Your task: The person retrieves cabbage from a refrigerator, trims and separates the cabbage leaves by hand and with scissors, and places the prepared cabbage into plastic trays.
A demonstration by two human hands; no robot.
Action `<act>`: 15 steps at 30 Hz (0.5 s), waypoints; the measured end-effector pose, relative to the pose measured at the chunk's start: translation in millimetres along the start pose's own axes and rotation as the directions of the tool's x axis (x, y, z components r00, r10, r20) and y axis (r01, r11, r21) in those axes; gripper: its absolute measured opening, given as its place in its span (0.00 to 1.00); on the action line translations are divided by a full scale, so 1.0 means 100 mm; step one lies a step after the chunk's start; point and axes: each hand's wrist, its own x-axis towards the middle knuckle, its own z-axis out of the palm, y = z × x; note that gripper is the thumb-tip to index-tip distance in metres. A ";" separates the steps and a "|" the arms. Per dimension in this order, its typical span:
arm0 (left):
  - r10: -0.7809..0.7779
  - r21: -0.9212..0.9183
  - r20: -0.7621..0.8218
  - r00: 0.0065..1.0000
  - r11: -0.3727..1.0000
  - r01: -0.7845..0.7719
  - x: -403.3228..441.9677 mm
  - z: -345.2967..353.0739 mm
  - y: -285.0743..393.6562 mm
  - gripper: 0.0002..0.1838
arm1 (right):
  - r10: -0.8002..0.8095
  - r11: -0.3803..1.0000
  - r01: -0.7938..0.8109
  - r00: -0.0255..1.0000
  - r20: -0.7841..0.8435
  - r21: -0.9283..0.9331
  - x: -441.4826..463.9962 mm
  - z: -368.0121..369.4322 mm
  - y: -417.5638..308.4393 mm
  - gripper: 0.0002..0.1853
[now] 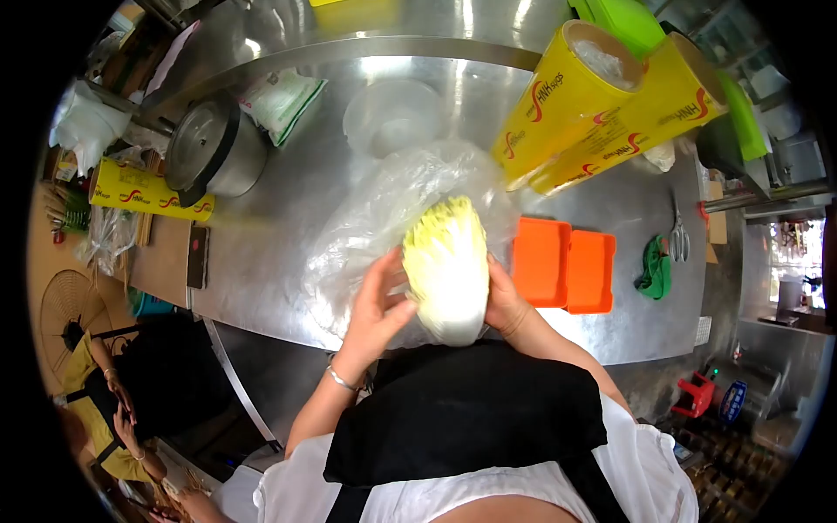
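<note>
A pale yellow and white napa cabbage [449,275] is in front of my body, its leafy end pointing away from me and its white base toward me. My left hand [380,301] grips its left side, fingers curved and thumb toward the base. On the opposite side, my right hand [506,301] presses against the cabbage, its fingers partly hidden behind it. A clear plastic bag [349,240] lies crumpled under and around the cabbage on the steel table [253,270]. Just right of my right hand sits an orange two-part container [540,261].
Large yellow film rolls [558,96] stand at the back right. A translucent bowl [392,118], a white-green packet [283,100] and a lidded pot [218,148] are farther back. Scissors [678,231] and a green cloth [654,268] lie right. Another person [109,410] is at lower left.
</note>
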 end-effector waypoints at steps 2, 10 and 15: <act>-0.069 -0.132 0.042 0.997 0.989 0.074 0.01 0.12 -0.07 0.37 | -0.131 0.966 0.110 0.988 -0.078 -0.234 0.07 0.17 -0.02 0.37; -0.219 -0.567 0.006 0.976 0.803 0.183 0.22 0.19 -0.47 0.41 | -0.053 0.831 -0.062 0.980 -0.190 -0.553 0.12 0.11 -0.09 0.43; -0.273 -0.636 -0.113 0.955 0.759 0.141 0.33 0.12 -0.58 0.31 | 0.002 0.892 -0.132 0.957 -0.289 -0.433 0.22 -0.24 0.00 0.46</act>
